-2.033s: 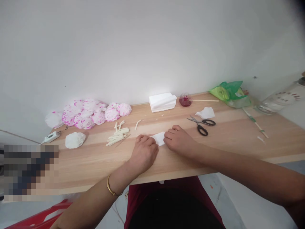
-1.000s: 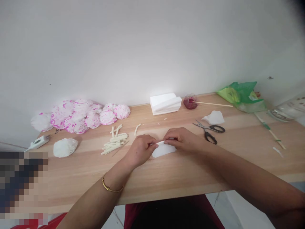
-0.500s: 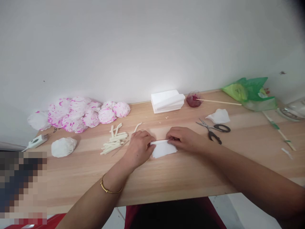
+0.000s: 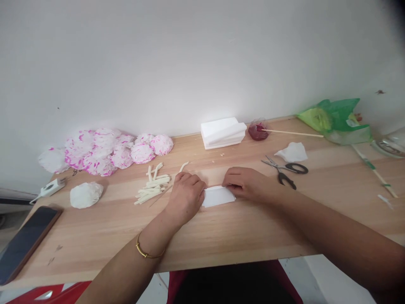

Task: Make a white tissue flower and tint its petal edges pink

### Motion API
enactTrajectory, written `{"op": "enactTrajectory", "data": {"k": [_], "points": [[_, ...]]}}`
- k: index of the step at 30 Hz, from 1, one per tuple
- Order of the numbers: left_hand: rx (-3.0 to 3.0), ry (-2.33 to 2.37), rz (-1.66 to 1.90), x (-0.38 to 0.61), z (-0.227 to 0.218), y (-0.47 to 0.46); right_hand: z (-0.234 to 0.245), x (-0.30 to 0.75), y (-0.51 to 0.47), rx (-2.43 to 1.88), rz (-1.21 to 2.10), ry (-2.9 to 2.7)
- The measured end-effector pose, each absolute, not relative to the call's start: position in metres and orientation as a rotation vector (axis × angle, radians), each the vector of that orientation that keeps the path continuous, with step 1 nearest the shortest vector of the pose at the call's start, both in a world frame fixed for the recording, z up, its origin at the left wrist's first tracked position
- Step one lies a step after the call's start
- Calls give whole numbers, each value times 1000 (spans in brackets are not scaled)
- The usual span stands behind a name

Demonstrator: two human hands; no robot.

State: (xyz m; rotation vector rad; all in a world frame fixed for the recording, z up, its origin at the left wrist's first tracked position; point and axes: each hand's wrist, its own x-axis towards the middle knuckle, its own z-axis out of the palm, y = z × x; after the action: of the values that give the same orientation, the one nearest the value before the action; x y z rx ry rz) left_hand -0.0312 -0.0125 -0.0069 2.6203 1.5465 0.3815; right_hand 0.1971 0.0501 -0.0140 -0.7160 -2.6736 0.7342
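A small folded white tissue lies on the wooden table in front of me. My left hand has its fingers curled and pressed on the tissue's left end. Pinching the tissue's upper right edge, my right hand has its fingers closed too. Both hands rest on the tabletop.
A stack of white tissues, a red dye cup with a stick, scissors, a crumpled tissue and a green bag lie behind and right. Pink-white paper flowers, cream strips, a white ball and a phone lie left.
My hands pressed the tissue, lifted and folded its top edge, and now flatten it on the table again. The camera view has shifted slightly left, showing the phone.
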Motion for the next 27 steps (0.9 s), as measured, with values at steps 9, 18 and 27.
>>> {"op": "enactTrajectory", "data": {"k": [9,18,27], "points": [[2831,1539,275,-29,-1,-18,-20,199,50,-592,612,-2742],[2933,1584,47,-14,5,-41,-5,202,40,-724,687,-2758],[2769,1621,81,-17,11,-41,-13,186,37,-1168,775,-2506]]}}
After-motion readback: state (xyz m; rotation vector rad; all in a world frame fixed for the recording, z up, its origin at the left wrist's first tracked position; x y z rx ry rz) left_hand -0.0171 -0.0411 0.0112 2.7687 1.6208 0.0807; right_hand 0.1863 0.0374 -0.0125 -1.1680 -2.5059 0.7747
